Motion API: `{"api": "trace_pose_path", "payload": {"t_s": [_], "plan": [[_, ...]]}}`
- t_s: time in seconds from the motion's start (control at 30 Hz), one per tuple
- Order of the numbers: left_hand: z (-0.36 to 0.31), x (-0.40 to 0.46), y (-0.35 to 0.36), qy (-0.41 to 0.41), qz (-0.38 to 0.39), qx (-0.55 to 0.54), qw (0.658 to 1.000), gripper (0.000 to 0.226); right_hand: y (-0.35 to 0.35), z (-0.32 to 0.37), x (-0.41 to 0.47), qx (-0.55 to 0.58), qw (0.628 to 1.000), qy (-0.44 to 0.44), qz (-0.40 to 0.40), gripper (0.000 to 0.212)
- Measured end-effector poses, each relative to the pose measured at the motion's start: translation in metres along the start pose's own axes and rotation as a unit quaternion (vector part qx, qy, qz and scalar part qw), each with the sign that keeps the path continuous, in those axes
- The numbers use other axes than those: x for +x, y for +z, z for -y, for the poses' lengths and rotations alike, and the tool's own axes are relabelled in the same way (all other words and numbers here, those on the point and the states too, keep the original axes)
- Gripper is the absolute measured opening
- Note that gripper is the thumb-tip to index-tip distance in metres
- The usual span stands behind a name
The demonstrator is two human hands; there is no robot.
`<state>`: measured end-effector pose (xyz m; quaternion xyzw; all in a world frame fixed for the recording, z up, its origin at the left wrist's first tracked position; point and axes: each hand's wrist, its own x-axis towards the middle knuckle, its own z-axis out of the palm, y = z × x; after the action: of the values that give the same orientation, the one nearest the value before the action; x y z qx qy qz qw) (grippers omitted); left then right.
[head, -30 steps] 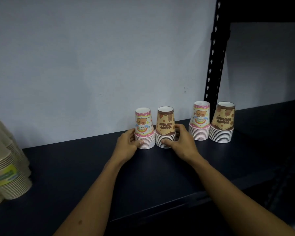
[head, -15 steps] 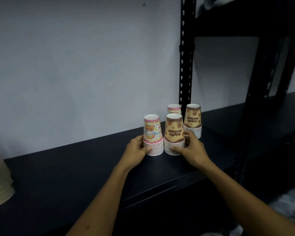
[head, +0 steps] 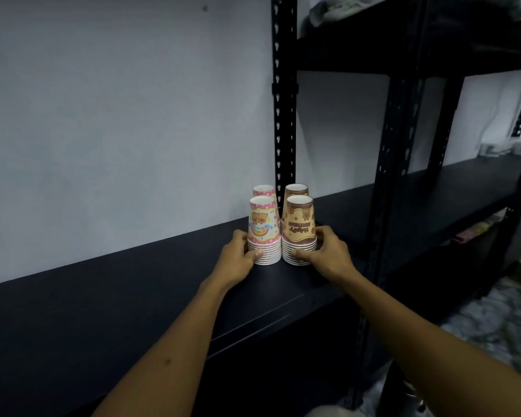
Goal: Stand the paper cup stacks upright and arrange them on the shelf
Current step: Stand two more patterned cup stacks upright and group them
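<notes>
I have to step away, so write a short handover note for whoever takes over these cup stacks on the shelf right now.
Left hand grips the base of the front pink cup stack. Right hand grips the base of the front brown cup stack.
Both stand rim-down on the dark shelf, side by side. Behind them stand a rear pink stack and a rear brown stack, close to the upright post.
Done: all four visible stacks stand upright in a two-by-two block.
Left: let go of the front pair; straighten if needed.

A pale grey wall (head: 118, 115) backs black perforated metal racking (head: 284, 100) in dim light.
</notes>
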<state>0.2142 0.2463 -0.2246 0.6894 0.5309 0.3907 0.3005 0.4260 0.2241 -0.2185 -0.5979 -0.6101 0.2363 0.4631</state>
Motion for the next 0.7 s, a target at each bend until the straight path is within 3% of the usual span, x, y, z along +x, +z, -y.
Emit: {"api": "trace_pose_path", "payload": {"t_s": [0.17,0.3,0.47,0.7], "plan": [[0.002,-0.007,0.005,0.024,-0.015,0.037,0.999,0.054,0.005,-0.006,-0.006,-0.028,0.999,-0.008,-0.026,0.076],[-0.001,-0.009,0.005,-0.012,-0.027,0.040,0.999,0.078,0.007,-0.005,-0.011,-0.069,0.997,-0.005,-0.028,0.078],[0.004,-0.007,0.008,-0.006,-0.041,0.067,0.997,0.051,0.008,-0.008,-0.014,-0.106,0.993,-0.021,-0.038,0.065],[0.010,-0.003,0.010,-0.004,-0.046,0.124,0.991,0.056,0.013,-0.012,-0.017,-0.132,0.988,-0.054,-0.062,0.065]]}}
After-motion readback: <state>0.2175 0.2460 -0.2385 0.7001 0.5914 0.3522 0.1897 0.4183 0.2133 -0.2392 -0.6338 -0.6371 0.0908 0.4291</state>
